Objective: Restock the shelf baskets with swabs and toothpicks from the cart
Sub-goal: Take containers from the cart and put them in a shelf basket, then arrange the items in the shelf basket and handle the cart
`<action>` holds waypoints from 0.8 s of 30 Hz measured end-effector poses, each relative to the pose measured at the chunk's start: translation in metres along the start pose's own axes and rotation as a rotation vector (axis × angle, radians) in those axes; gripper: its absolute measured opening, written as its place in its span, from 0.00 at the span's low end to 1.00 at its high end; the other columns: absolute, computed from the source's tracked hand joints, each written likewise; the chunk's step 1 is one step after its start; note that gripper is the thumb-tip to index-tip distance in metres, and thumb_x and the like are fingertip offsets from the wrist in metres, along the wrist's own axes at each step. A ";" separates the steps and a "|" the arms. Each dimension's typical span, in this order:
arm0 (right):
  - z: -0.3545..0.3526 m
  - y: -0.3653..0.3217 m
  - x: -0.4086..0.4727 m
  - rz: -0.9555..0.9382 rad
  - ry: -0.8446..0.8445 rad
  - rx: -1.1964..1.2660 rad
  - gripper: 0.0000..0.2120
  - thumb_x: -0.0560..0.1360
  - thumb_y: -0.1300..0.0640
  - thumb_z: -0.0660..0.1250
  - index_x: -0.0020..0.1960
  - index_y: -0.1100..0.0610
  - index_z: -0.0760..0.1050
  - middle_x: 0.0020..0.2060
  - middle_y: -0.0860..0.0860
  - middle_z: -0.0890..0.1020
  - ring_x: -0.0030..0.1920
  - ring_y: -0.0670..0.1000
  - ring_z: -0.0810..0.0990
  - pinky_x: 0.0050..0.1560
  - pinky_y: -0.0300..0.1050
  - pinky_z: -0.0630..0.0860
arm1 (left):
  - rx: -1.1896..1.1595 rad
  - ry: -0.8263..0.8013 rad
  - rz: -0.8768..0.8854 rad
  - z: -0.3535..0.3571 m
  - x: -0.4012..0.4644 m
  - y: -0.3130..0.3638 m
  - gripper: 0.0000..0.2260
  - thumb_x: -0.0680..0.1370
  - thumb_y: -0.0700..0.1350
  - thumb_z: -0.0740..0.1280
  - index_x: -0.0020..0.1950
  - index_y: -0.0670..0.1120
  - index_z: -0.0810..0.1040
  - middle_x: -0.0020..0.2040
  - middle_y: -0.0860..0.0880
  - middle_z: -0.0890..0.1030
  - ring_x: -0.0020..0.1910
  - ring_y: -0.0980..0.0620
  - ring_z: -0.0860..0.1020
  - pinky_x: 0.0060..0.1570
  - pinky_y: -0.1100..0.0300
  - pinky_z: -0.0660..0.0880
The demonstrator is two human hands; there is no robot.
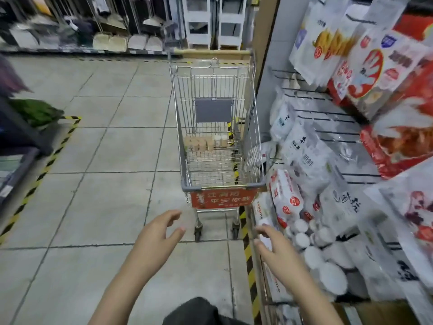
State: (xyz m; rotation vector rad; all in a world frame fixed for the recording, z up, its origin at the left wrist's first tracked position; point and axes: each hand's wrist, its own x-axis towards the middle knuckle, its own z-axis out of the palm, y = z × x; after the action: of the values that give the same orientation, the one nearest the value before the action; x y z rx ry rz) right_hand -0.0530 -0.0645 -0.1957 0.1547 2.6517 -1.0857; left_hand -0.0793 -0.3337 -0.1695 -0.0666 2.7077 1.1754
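A wire shopping cart (212, 127) with a red sign on its near end stands ahead of me on the tiled floor. Inside it lie brown toothpick packs (199, 144) and two small white-capped jars (220, 140). My left hand (155, 233) hovers in front of the cart, its relaxed fingers spread and holding nothing. My right hand (271, 246) also holds nothing and reaches out beside the shelf. Round white-lidded swab tubs (314, 252) fill a shelf basket just to its right.
The shelf (332, 127) on the right holds white bags and red packets on wire hooks. Yellow-black tape (248, 261) runs along its base. A dark rack (16, 146) stands at the left. Brooms and white racks line the far wall.
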 end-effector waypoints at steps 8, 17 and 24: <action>-0.012 -0.019 0.160 -0.056 -0.055 -0.001 0.16 0.79 0.53 0.61 0.67 0.49 0.70 0.61 0.41 0.74 0.59 0.39 0.71 0.56 0.32 0.66 | -0.009 0.022 -0.207 -0.016 0.130 -0.039 0.15 0.77 0.45 0.67 0.63 0.45 0.75 0.59 0.50 0.79 0.60 0.51 0.76 0.60 0.54 0.72; -0.036 -0.006 0.340 0.112 -0.116 0.001 0.14 0.80 0.54 0.61 0.65 0.50 0.71 0.57 0.39 0.70 0.59 0.39 0.69 0.58 0.32 0.64 | 0.087 -0.130 -0.107 0.012 0.356 -0.025 0.17 0.79 0.49 0.64 0.68 0.51 0.71 0.64 0.55 0.75 0.61 0.57 0.73 0.59 0.60 0.70; -0.020 0.013 0.499 0.231 -0.207 0.009 0.14 0.80 0.57 0.62 0.65 0.54 0.72 0.60 0.47 0.77 0.58 0.44 0.75 0.60 0.38 0.71 | 0.132 -0.337 -0.106 0.076 0.523 -0.013 0.19 0.80 0.48 0.61 0.70 0.47 0.69 0.67 0.53 0.73 0.56 0.57 0.76 0.54 0.65 0.70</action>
State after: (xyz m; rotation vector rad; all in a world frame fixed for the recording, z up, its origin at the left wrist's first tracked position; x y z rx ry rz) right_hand -0.5319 -0.0434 -0.3346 0.3230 2.3774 -0.9816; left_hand -0.5790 -0.2702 -0.3290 0.0060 2.4433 0.8852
